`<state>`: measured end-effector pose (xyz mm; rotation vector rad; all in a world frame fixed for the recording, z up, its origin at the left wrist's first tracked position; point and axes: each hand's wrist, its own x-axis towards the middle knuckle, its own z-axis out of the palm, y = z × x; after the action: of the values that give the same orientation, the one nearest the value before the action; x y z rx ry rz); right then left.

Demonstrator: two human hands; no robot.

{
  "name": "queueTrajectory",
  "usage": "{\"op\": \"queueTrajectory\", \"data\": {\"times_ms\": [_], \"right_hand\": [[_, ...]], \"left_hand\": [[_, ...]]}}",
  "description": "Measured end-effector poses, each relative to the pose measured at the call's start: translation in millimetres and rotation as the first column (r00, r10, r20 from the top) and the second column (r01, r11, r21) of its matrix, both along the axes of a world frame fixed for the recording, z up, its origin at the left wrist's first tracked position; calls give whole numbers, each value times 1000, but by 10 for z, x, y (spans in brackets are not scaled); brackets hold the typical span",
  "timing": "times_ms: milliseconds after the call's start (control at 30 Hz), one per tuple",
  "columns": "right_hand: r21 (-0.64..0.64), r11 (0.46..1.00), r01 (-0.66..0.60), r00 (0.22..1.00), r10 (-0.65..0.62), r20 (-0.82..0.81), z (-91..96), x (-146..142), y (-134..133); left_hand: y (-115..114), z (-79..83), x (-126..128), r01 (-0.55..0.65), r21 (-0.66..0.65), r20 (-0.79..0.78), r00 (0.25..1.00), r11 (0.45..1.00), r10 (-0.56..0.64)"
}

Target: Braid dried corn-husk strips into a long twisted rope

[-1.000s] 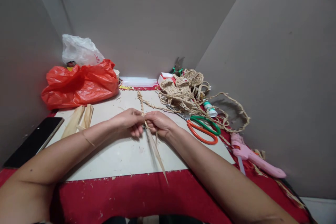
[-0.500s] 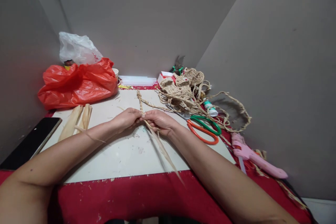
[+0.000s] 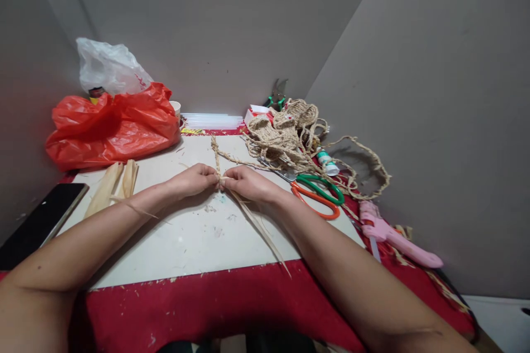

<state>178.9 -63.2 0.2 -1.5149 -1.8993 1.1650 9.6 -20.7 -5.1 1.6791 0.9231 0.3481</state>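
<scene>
Over the middle of the white board, my left hand pinches the near end of a braided straw cord. Right beside it, my right hand is closed on the same cord where loose husk strips come out. Those pale strips trail toward the board's front edge. From the far part of the cord a thin twisted rope runs right to a heap of woven straw rope. The fingertips hide the exact crossing of the strips.
Scissors with green and orange handles lie right of my right hand. Beyond them rests a pink glue gun. On the left are dry husks, a phone and a red plastic bag. Clear sticks lie at the back.
The camera view has shifted slightly. My fingers have moved a little on the cord, and the loose strips now lie closer to my right forearm.
</scene>
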Motion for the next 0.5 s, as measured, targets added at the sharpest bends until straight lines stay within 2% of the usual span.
{"op": "queueTrajectory", "data": {"times_ms": [200, 300, 500], "right_hand": [[249, 968, -24, 964, -44, 262, -94, -39, -14], [283, 957, -56, 952, -34, 306, -74, -3, -28], [217, 973, -77, 912, -19, 410, 33, 3, -67]], "left_hand": [[-24, -32, 12, -49, -236, 3, 999, 971, 51], [-37, -61, 19, -76, -215, 23, 996, 974, 83], [-84, -148, 22, -131, -127, 23, 991, 983, 135]]}}
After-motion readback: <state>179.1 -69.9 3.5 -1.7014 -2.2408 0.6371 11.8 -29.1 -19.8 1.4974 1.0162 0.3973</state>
